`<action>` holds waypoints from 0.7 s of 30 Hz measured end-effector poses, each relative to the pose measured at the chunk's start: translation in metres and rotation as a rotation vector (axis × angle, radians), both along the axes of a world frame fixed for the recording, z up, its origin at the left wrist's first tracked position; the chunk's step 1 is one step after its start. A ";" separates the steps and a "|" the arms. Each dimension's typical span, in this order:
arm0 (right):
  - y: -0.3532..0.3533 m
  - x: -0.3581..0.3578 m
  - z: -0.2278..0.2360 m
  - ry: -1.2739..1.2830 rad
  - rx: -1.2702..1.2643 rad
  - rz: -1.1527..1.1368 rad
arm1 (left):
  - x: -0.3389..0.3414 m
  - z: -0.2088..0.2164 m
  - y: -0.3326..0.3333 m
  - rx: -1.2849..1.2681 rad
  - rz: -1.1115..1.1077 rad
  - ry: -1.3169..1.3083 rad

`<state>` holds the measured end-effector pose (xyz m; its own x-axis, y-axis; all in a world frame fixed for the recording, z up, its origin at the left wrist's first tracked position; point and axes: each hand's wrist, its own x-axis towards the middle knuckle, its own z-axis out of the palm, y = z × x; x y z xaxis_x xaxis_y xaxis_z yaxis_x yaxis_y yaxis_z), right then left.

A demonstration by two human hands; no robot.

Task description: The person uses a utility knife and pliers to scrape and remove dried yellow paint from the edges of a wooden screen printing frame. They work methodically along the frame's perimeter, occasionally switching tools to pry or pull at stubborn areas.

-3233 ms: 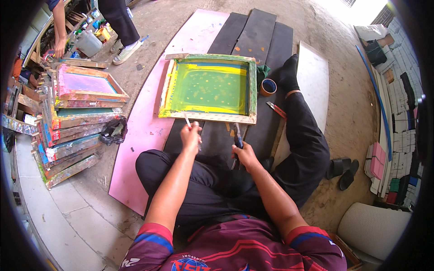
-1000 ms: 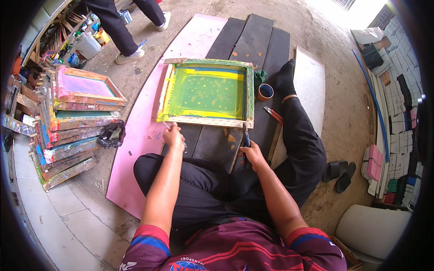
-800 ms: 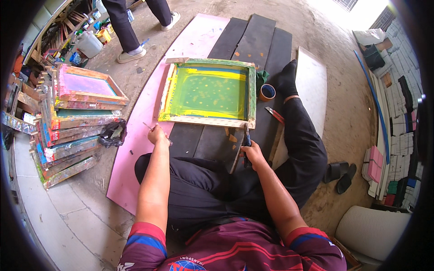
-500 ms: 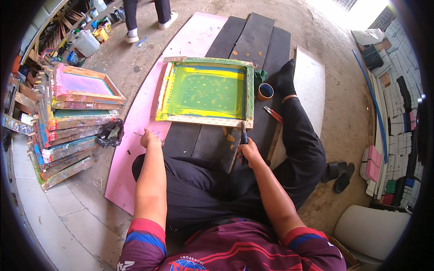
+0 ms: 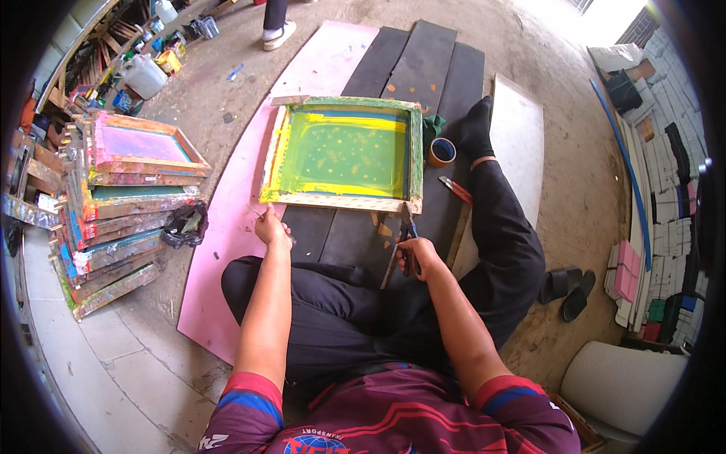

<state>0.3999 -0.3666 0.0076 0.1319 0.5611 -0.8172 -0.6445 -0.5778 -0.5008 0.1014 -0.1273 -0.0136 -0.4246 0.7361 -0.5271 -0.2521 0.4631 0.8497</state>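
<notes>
A wooden screen-printing frame [image 5: 340,203] with green mesh and yellow-smeared edges lies flat before me. My right hand [image 5: 418,253] is closed around dark-handled pliers [image 5: 408,223]; their jaws reach the frame's near right corner, though I cannot tell whether they grip anything there. At the near left corner, my left hand [image 5: 272,228] has its fingers closed on a small, thin object, too small to name. A red utility knife [image 5: 456,190] and a roll of brown tape [image 5: 442,152] lie to the right of the frame, with a dark green cloth [image 5: 433,127] beside the tape.
Under the frame are dark boards [image 5: 310,234] and a pink sheet [image 5: 219,280]. Stacked frames [image 5: 125,216] stand on the left with a black plastic bag [image 5: 185,225]. My outstretched leg [image 5: 503,219] bounds the right side; black sandals [image 5: 569,291] lie beyond. Another person's leg [image 5: 277,19] shows at the top.
My left hand has moved right and up to the frame's near left corner. The pliers' handles look wider apart in my right hand. The other person's legs have moved toward the top edge.
</notes>
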 end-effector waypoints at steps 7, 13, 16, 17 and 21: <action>-0.013 -0.021 0.009 -0.016 0.124 0.114 | 0.043 0.021 -0.055 0.076 -0.647 0.004; -0.004 -0.062 0.024 -0.014 0.185 0.345 | 0.080 0.016 -0.093 0.170 -0.967 -0.105; -0.001 -0.071 0.029 0.017 0.194 0.372 | 0.081 0.008 -0.098 0.212 -0.951 -0.027; 0.000 -0.072 0.031 0.027 0.195 0.372 | 0.080 0.005 -0.098 0.211 -0.942 -0.024; 0.003 -0.078 0.033 -0.011 0.173 0.357 | 0.072 -0.010 -0.090 0.268 -0.919 0.110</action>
<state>0.3218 -0.3641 0.0408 -0.0882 0.7024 -0.7063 -0.4128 -0.6711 -0.6158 0.1737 -0.2178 -0.0231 0.3406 0.8960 -0.2847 0.2001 0.2268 0.9532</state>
